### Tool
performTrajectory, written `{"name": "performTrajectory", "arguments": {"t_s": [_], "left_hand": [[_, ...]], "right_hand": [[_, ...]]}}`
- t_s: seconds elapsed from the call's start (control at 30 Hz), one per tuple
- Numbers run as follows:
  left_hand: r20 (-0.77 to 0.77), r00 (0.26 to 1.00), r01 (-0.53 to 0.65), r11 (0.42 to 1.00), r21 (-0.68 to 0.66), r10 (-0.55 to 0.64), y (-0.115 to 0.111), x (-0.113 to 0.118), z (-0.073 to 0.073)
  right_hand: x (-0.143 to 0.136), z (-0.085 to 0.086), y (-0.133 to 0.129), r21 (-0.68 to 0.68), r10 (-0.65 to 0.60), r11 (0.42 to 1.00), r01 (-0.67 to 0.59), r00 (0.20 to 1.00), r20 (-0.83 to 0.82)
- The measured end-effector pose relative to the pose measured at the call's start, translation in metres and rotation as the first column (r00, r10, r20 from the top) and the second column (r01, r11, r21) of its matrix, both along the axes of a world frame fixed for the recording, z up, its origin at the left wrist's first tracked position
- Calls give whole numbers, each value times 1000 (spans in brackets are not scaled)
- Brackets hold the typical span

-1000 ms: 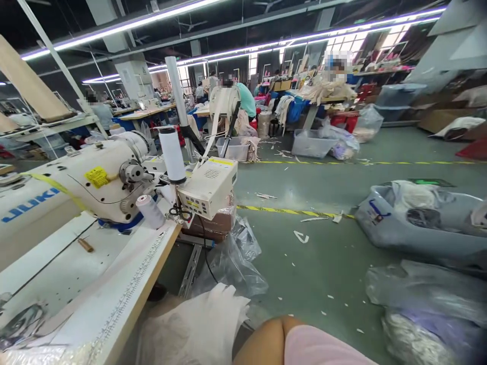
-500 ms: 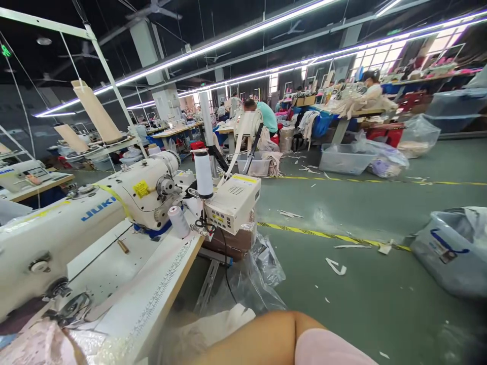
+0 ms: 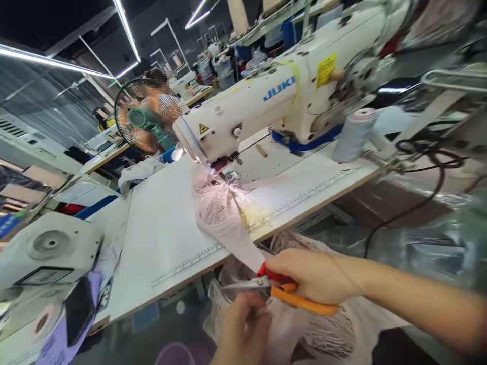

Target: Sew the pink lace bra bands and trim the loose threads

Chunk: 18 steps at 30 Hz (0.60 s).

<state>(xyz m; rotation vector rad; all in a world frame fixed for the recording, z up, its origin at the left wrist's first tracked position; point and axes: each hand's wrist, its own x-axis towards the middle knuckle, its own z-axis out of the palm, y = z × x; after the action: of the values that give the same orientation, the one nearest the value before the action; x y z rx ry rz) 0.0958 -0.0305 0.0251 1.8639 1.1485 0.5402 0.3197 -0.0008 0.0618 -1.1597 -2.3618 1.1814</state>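
Observation:
My right hand grips red-and-orange thread snips, their blades pointing left just below the front edge of the sewing table. A strip of pale pink lace fabric runs from under the needle of the white JUKI sewing machine down over the table edge to the snips. My left hand is below the blades, fingers curled at the fabric's lower end. More pink fabric lies in my lap.
A grey thread cone and black cables are at the machine's right. An orange-bladed fan stands behind the table's left end. Another machine sits at the lower left. A person works behind the fan.
The view swung from the floor and bags on the right back to the sewing table. Both hands have come into view, the right one with snips at the pink fabric.

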Motion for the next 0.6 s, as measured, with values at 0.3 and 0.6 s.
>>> {"name": "performTrajectory", "arguments": {"t_s": [0.3, 0.6], "left_hand": [[303, 953, 38, 987, -158, 12, 15, 8, -3], [358, 902, 4, 824, -566, 241, 22, 6, 0]], "right_hand": [[-3, 1, 14, -150, -26, 989, 17, 998, -54], [-4, -1, 18, -131, -21, 991, 14, 999, -47]]}}
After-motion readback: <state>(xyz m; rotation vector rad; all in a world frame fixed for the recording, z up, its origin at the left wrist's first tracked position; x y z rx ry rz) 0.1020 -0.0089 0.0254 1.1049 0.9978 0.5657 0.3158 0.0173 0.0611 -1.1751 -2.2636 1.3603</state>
